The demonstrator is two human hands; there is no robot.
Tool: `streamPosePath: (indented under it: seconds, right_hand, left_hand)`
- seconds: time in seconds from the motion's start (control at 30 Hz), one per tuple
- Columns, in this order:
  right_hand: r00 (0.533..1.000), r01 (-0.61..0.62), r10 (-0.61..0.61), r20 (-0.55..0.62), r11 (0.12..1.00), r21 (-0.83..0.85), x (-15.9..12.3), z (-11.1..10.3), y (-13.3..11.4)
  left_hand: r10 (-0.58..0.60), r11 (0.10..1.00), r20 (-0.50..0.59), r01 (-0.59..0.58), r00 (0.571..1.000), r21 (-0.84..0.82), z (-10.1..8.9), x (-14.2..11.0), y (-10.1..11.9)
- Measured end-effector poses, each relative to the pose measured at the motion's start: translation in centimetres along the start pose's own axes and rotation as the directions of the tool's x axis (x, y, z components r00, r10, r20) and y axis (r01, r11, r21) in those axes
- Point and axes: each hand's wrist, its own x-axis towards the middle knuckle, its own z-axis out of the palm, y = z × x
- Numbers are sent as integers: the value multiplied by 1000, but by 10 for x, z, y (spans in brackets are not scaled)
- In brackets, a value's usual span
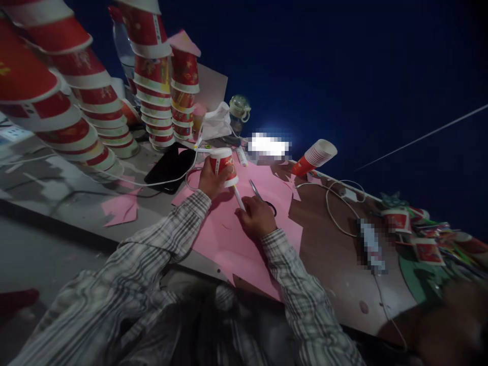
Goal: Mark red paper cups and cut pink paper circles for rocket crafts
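Observation:
My left hand (213, 180) is closed around a red and white paper cup (224, 165), tilted with its wide rim downward. Between the fingers of my right hand (257, 216) is a slim white pen-shaped stick (239, 197); its far end meets the cup's rim. Whether it is a pen or a glue stick I cannot tell. A pair of scissors (256, 190) lies just beyond my right hand, one dark handle loop partly behind the fingers. Beneath both hands spreads a large pink paper sheet (221, 244).
Tall stacks of paper cups (154, 91) rise at the left. A black phone (171, 170) lies near a white cable. Nested cups (314, 157) lean at the back right. Decorated cups (396, 221) sit far right, and pink scraps (122, 206) lie left. A blurred dark shape fills the lower right corner.

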Motion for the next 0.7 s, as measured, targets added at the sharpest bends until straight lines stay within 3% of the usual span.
streamPosePath:
  seconds: [0.1,0.17,0.27,0.37,0.43,0.53,0.63,0.7]
  right_hand:
    - [1000,12,-10,23,998,-68,-1,3,-4]
    - [999,-27,27,-23,1000,-14,0,6,1]
    - [976,-81,121,-181,974,212,1,9,12]
    - [942,-55,206,-264,873,485,1,8,18]
    - [943,-44,233,-236,792,608,0,6,16]
    - [969,-66,216,-122,699,712,-1,1,8]
    - [982,-101,189,-13,581,808,-1,-4,2]
    - [987,-122,149,58,468,875,-2,-8,0]
  left_hand:
    - [7,1000,-2,-7,1000,12,-1,0,0]
    - [-15,999,13,16,1000,-34,-1,0,-2]
    - [-96,975,123,118,988,-186,0,0,-3]
    - [-209,887,322,317,923,-335,2,-2,3]
    - [-257,792,443,450,859,-413,2,-5,9]
    - [-254,708,558,545,790,-449,-1,-7,16]
    - [-258,680,614,592,746,-433,-3,-8,16]
    - [-281,665,613,610,739,-430,-2,-8,12]
